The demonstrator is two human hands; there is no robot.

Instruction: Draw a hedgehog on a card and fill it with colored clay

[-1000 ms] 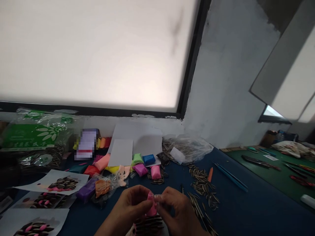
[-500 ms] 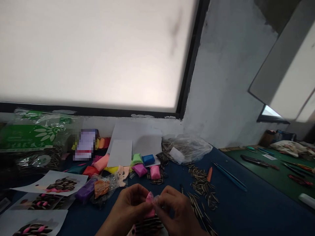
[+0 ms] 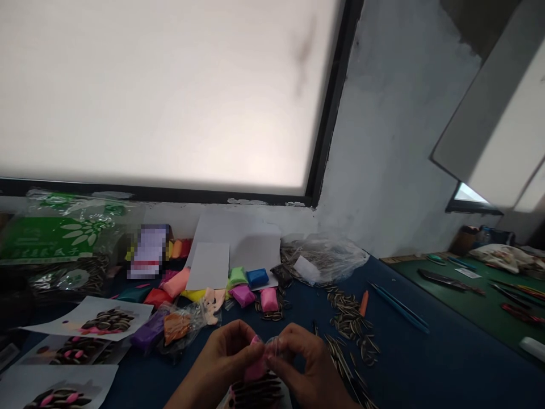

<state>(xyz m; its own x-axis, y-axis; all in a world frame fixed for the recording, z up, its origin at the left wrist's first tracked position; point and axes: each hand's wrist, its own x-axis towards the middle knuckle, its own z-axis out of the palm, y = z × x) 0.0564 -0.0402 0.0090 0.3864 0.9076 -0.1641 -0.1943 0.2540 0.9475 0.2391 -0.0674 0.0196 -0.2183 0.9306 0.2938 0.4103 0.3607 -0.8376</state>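
Pinched between the fingertips of my left hand point(image 3: 227, 358) is a lump of pink modelling clay point(image 3: 254, 370). My right hand point(image 3: 304, 358) grips a clear plastic wrapper point(image 3: 272, 345) that is close against the clay. Both hands are nearly together at the bottom middle. Just below them lies a piece covered with rows of striped sunflower seeds point(image 3: 259, 392), partly hidden by the hands and cut off by the lower edge.
Packets of coloured clay point(image 3: 242, 295) lie beyond my hands. Loose sunflower seeds point(image 3: 349, 312) and blue tweezers point(image 3: 398, 307) are on the right. Printed pictures point(image 3: 85, 318) and a bag of seeds point(image 3: 63, 244) occupy the left. A green-topped table point(image 3: 464, 295) adjoins at right.
The pink clay sits slightly lower and more to the left between my fingers. My right hand has shifted a little, with more of the clear wrapper showing.
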